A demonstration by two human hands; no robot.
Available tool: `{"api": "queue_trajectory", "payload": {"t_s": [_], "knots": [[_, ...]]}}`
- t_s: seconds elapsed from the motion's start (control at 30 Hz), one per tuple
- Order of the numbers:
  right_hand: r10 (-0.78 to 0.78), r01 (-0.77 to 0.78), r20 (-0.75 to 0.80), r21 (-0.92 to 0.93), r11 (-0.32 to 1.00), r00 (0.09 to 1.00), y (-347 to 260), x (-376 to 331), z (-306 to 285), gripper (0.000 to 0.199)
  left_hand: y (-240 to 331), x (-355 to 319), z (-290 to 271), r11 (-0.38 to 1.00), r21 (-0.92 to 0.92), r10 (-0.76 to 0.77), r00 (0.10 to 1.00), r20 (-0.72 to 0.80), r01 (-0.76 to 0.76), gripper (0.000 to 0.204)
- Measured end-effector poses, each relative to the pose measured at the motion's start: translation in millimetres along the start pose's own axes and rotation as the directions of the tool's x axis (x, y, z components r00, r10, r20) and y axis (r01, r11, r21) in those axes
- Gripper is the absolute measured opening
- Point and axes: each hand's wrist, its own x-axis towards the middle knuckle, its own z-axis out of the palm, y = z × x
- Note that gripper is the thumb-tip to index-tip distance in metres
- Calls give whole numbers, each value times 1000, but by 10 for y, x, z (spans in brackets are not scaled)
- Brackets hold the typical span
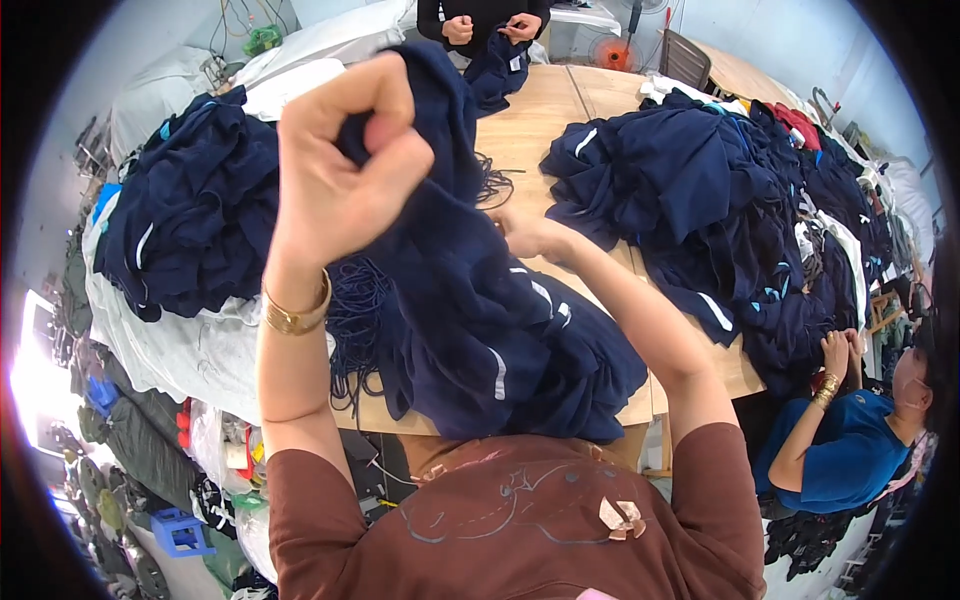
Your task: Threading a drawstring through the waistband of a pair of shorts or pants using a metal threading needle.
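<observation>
Head view: left hand (350,160) raised above the tabletop (540,110), wrist in a gold-toned bracelet (298,312), fingers curled tight and clenched on a navy garment (450,262), the cloth hanging up beside the knuckles. Right hand (535,235) lower, at the garment's right side, fingers bent toward the cloth; tips blurred and partly hidden, so cannot tell whether they grasp it. Garment bears short white strips; its upper part is lifted, its lower folds heaped at the middle of the tabletop's near edge. Bundle of navy cords (355,300) just left of it, strands drooping over the near edge; more loose cord ends (495,182) show behind the cloth. Left end of tabletop: heap of navy garments (200,215) on white sheeting (165,360). Right side: larger navy pile (680,170), also with white strips, spreading to the right edge. Far edge: person in black (485,12), both hands at a small dark cloth piece (497,72). Right edge: person in blue shirt (845,440), hands at the pile's near end. Beyond the far edge, an orange-red fan (612,55) and a dark chair (685,65).
</observation>
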Motion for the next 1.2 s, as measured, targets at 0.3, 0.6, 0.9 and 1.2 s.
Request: {"api": "queue_trajectory", "payload": {"t_s": [0.3, 0.6, 0.9, 1.2], "knots": [[-579, -53, -815, -578, 815, -19, -1056, -1395, -1411, 43, -478, 26, -534, 568, 815, 332, 938, -93, -120, 15], [-57, -172, -934, -124, 977, 352, -89, -2671, 66, 22, -129, -1543, 307, 692, 624, -443, 896, -30, 363, 42], [1, -345, -769, -286, 894, 640, 666, -2416, 900, 29, -159, -2667, 760, 493, 460, -848, 526, 64, 738, 43], [264, -248, -352, 90, 964, 898, 844, -2017, 219, 21, -274, -2482, 652, 560, 445, -789, 614, 27, 699, 25]]}}
